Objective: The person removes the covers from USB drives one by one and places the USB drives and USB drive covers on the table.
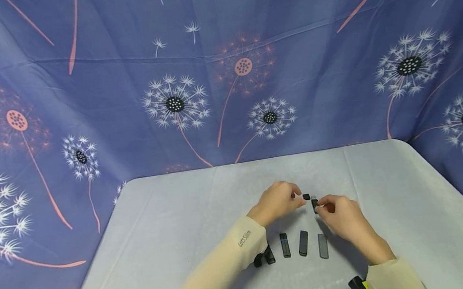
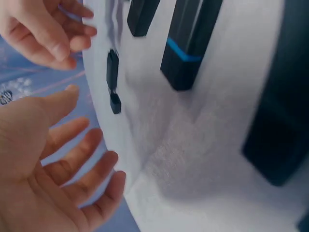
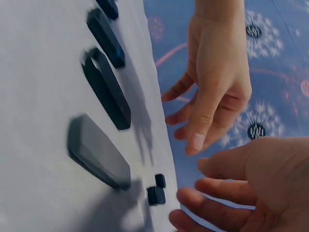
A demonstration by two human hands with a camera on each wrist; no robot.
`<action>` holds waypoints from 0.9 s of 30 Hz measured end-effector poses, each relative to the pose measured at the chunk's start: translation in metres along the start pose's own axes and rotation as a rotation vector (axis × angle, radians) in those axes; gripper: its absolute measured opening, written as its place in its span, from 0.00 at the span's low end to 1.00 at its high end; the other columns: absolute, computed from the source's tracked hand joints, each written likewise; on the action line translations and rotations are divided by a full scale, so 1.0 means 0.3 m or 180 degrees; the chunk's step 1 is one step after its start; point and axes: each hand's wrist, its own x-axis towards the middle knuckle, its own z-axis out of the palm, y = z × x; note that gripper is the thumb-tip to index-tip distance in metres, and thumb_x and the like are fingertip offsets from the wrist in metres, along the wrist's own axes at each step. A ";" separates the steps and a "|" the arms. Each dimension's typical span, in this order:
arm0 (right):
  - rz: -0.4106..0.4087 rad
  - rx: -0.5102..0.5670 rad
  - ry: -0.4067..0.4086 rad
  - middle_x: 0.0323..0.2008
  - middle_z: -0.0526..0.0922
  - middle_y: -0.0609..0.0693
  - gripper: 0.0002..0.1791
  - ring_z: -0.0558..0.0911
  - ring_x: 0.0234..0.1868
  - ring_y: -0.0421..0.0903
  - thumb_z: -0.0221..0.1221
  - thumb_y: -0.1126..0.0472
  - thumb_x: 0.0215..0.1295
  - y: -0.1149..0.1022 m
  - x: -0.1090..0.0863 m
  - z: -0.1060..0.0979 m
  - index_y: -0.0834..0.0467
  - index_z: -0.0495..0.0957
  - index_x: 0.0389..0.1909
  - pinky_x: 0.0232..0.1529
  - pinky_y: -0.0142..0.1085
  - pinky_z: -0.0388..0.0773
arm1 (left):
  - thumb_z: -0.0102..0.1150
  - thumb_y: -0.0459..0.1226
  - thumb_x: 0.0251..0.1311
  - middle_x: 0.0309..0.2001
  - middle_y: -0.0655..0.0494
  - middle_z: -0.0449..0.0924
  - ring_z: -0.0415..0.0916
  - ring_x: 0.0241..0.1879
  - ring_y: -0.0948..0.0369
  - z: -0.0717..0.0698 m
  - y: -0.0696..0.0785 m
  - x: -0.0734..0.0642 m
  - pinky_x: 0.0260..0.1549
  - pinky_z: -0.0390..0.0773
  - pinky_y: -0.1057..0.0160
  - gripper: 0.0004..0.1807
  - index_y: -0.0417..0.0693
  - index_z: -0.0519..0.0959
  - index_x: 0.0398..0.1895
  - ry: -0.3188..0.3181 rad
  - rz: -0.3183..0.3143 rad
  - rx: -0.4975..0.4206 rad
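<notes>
A black USB stick (image 1: pixel 315 206) with its metal plug showing lies on the table, and its small black cap (image 1: pixel 306 196) sits just off the plug end. My left hand (image 1: pixel 277 201) hovers beside the cap, its fingers spread and loosely bent in the left wrist view. Close to the stick is my right hand (image 1: pixel 343 215), with relaxed fingers. Both wrist views show the stick (image 2: pixel 112 67) and cap (image 3: pixel 160 181) on the cloth, apart from the fingers. Neither hand holds anything.
Nearer the body stand a grey stick (image 1: pixel 323 245), a black stick (image 1: pixel 303 243) and a black stick with a blue line (image 1: pixel 285 245). Another dark stick (image 1: pixel 269 255) is partly hidden by the left sleeve. A pale cloth covers the table (image 1: pixel 178 210); a dandelion-print curtain (image 1: pixel 204 70) hangs behind.
</notes>
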 end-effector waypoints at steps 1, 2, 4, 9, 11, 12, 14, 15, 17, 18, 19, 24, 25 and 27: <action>-0.0094 -0.0002 0.0037 0.34 0.88 0.56 0.13 0.86 0.34 0.50 0.65 0.61 0.68 -0.005 -0.008 0.003 0.67 0.85 0.47 0.30 0.42 0.81 | 0.66 0.52 0.68 0.43 0.59 0.87 0.79 0.38 0.69 -0.003 0.001 -0.015 0.34 0.78 0.71 0.18 0.52 0.87 0.53 0.0023 0.0011 0.0035; -0.0184 0.0010 0.0067 0.35 0.88 0.56 0.13 0.87 0.36 0.53 0.65 0.62 0.68 -0.009 -0.017 0.006 0.68 0.84 0.47 0.32 0.43 0.82 | 0.67 0.53 0.67 0.44 0.58 0.87 0.80 0.38 0.68 -0.006 0.002 -0.030 0.34 0.79 0.71 0.20 0.52 0.86 0.53 0.0045 0.0010 0.0072; -0.0336 0.0032 0.0125 0.36 0.89 0.56 0.14 0.88 0.41 0.58 0.66 0.63 0.67 -0.018 -0.036 0.011 0.67 0.84 0.48 0.36 0.48 0.84 | 0.67 0.56 0.65 0.45 0.57 0.87 0.81 0.40 0.68 -0.011 0.006 -0.063 0.33 0.79 0.70 0.23 0.53 0.86 0.54 0.0092 -0.0005 0.0156; -0.0592 0.0015 0.0231 0.43 0.89 0.59 0.16 0.87 0.49 0.62 0.68 0.64 0.65 -0.034 -0.076 0.013 0.66 0.84 0.51 0.47 0.57 0.84 | 0.65 0.60 0.64 0.48 0.58 0.88 0.84 0.44 0.64 -0.013 0.006 -0.147 0.36 0.83 0.68 0.27 0.53 0.85 0.56 0.0279 0.0024 0.0381; -0.0666 -0.0020 0.0241 0.45 0.88 0.60 0.17 0.86 0.51 0.62 0.68 0.63 0.65 -0.042 -0.088 0.011 0.66 0.83 0.53 0.49 0.58 0.83 | 0.63 0.61 0.65 0.50 0.57 0.88 0.85 0.45 0.62 -0.012 0.002 -0.182 0.37 0.84 0.66 0.28 0.53 0.85 0.58 0.0376 0.0062 0.0458; -0.0713 -0.0052 0.0247 0.45 0.88 0.59 0.18 0.86 0.51 0.62 0.69 0.63 0.65 -0.046 -0.093 0.010 0.66 0.83 0.53 0.49 0.59 0.82 | 0.63 0.61 0.65 0.50 0.56 0.88 0.85 0.46 0.61 -0.011 0.000 -0.199 0.37 0.85 0.65 0.29 0.52 0.85 0.59 0.0430 0.0079 0.0495; -0.0819 -0.0109 0.0271 0.45 0.88 0.59 0.19 0.86 0.52 0.62 0.69 0.63 0.64 -0.053 -0.104 0.008 0.65 0.83 0.54 0.49 0.59 0.82 | 0.62 0.62 0.65 0.51 0.54 0.88 0.86 0.45 0.59 -0.008 -0.003 -0.233 0.36 0.86 0.63 0.31 0.51 0.84 0.60 0.0537 0.0132 0.0557; -0.0879 -0.0134 0.0286 0.45 0.88 0.58 0.19 0.86 0.51 0.61 0.69 0.63 0.63 -0.057 -0.110 0.007 0.65 0.83 0.54 0.49 0.58 0.82 | 0.62 0.62 0.65 0.51 0.54 0.88 0.86 0.45 0.58 -0.006 -0.006 -0.249 0.35 0.86 0.62 0.31 0.50 0.84 0.60 0.0598 0.0167 0.0597; -0.0988 -0.0208 0.0296 0.45 0.87 0.58 0.20 0.86 0.51 0.60 0.71 0.63 0.61 -0.063 -0.123 0.009 0.64 0.83 0.53 0.48 0.56 0.82 | 0.62 0.61 0.65 0.50 0.52 0.88 0.87 0.44 0.56 -0.003 -0.011 -0.280 0.34 0.87 0.60 0.32 0.48 0.84 0.60 0.0719 0.0238 0.0646; -0.1041 -0.0252 0.0283 0.45 0.87 0.57 0.20 0.86 0.50 0.59 0.71 0.63 0.61 -0.066 -0.130 0.010 0.63 0.83 0.53 0.48 0.56 0.83 | 0.63 0.62 0.65 0.49 0.51 0.89 0.88 0.43 0.56 -0.001 -0.014 -0.296 0.34 0.87 0.60 0.32 0.48 0.84 0.60 0.0779 0.0279 0.0682; -0.1082 -0.0292 0.0260 0.46 0.87 0.56 0.20 0.86 0.50 0.58 0.72 0.63 0.60 -0.068 -0.138 0.012 0.63 0.83 0.53 0.48 0.55 0.83 | 0.63 0.61 0.64 0.49 0.51 0.89 0.88 0.43 0.55 -0.001 -0.016 -0.312 0.35 0.87 0.60 0.33 0.47 0.84 0.60 0.0835 0.0309 0.0703; -0.1372 -0.0549 0.0174 0.49 0.85 0.55 0.22 0.86 0.51 0.56 0.75 0.60 0.58 -0.069 -0.179 0.028 0.60 0.84 0.53 0.50 0.52 0.84 | 0.65 0.63 0.61 0.50 0.52 0.88 0.87 0.48 0.55 -0.002 -0.025 -0.393 0.44 0.87 0.55 0.35 0.47 0.84 0.59 0.0971 0.0273 0.0757; -0.1441 -0.0601 0.0188 0.49 0.85 0.55 0.22 0.86 0.52 0.55 0.75 0.59 0.57 -0.067 -0.187 0.032 0.60 0.84 0.52 0.51 0.51 0.84 | 0.65 0.64 0.61 0.51 0.52 0.88 0.86 0.50 0.55 -0.002 -0.025 -0.410 0.46 0.86 0.53 0.36 0.48 0.83 0.60 0.0949 0.0205 0.0765; -0.1586 -0.0683 0.0219 0.50 0.85 0.56 0.25 0.85 0.52 0.55 0.76 0.59 0.54 -0.059 -0.200 0.035 0.60 0.84 0.53 0.51 0.50 0.84 | 0.62 0.67 0.60 0.54 0.51 0.86 0.83 0.55 0.53 0.000 -0.023 -0.440 0.49 0.84 0.50 0.39 0.49 0.82 0.62 0.0901 0.0068 0.0795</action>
